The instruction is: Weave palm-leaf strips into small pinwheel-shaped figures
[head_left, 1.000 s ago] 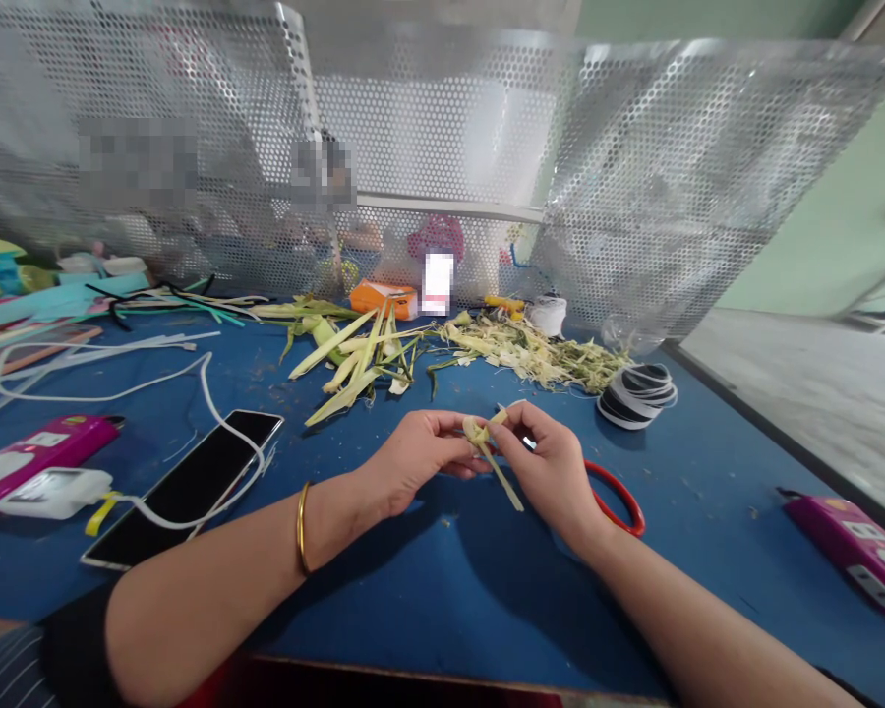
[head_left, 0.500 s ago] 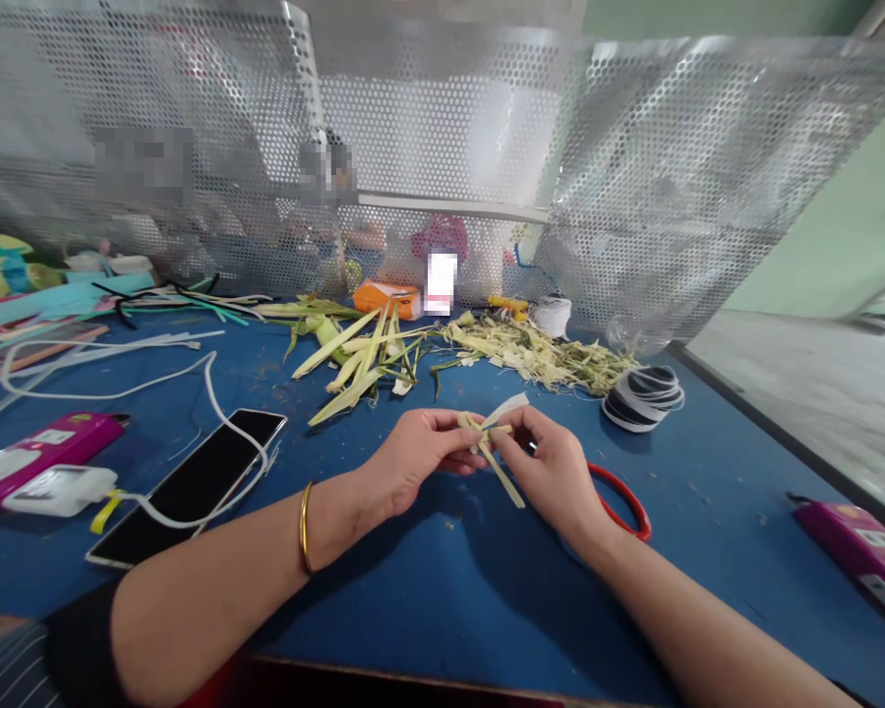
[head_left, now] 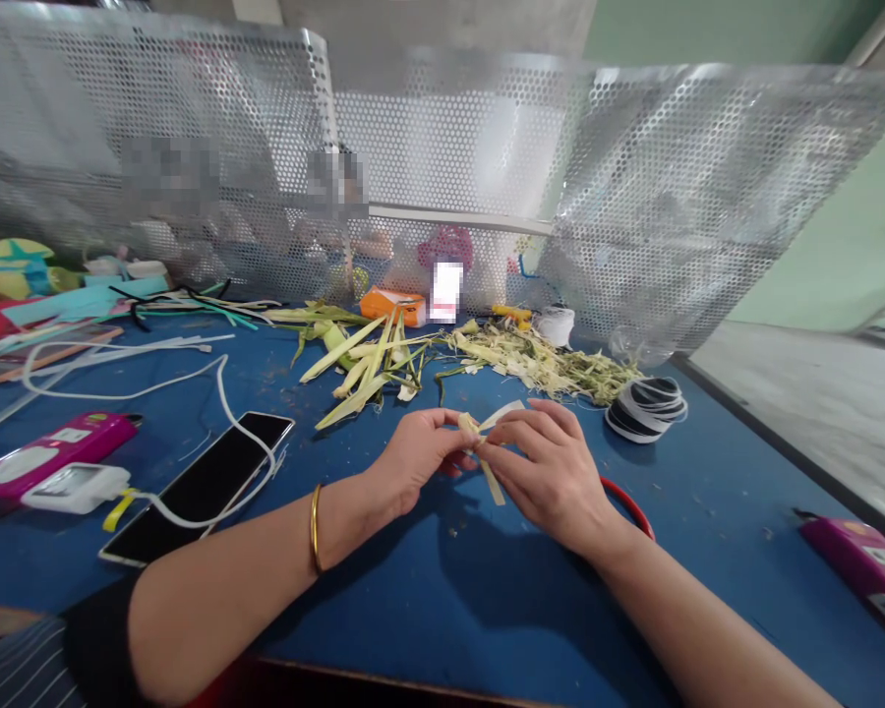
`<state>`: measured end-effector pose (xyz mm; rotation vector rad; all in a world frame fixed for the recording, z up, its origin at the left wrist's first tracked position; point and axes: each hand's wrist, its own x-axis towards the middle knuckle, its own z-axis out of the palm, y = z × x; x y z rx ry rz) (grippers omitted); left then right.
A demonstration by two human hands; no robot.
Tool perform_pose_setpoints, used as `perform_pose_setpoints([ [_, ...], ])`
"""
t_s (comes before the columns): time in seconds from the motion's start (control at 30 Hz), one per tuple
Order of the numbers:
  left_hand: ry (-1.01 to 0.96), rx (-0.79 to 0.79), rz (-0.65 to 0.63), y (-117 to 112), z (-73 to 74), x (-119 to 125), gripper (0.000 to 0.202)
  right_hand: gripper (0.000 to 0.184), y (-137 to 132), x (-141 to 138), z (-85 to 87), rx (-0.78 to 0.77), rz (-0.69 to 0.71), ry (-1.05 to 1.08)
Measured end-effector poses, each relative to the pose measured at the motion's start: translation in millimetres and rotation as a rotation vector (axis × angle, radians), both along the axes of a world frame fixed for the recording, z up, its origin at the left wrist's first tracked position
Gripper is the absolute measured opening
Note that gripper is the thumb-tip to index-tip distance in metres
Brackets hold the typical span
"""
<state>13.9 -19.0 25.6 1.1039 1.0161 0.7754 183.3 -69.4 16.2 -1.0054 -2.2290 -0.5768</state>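
Observation:
Between the thumb and fingers of my left hand (head_left: 422,454) is a small folded piece of pale corn husk strips (head_left: 494,482). One strip end points down toward the table, and a paler one sticks out up and to the right. My right hand (head_left: 550,470) is closed at the same piece, its fingertips pressed against the fold beside the left thumb. The exact grip of the right fingertips is partly covered by the hand itself. A red curved handle (head_left: 632,506) lies on the table behind my right wrist, mostly hidden.
Corn husks (head_left: 365,369) and a shredded husk pile (head_left: 546,362) lie ahead on the blue table (head_left: 383,610). To the right are a wound black-and-white roll (head_left: 645,408) and a purple power strip (head_left: 862,565); leftward, a phone (head_left: 203,482) and white cable (head_left: 225,393). A perforated screen (head_left: 442,128) stands behind.
My right hand has turned over, its back now facing up and its fingers closer to the left thumb. The hanging strip end has swung slightly left. The view has shifted a little.

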Motion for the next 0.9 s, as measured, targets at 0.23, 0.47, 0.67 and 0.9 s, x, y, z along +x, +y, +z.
perform_pose_setpoints([
  [0.23, -0.003, 0.045, -0.075, 0, -5.6, 1, 0.006, 0.013, 0, -3, -4.8, -0.129, 0.003, 0.275],
  [0.47, 0.025, 0.051, -0.176, 1, -6.6, 0, 0.006, 0.019, 4, -4, -9.8, -0.442, -0.200, 0.527],
  [0.67, 0.036, 0.069, -0.216, -2, -7.9, 1, 0.006, 0.025, 4, -4, -9.7, -0.639, -0.341, 0.602],
  [0.9, 0.049, 0.084, -0.116, -3, -9.6, 4, 0.008, 0.034, 10, -4, -16.5, -0.780, -0.258, 0.795],
])
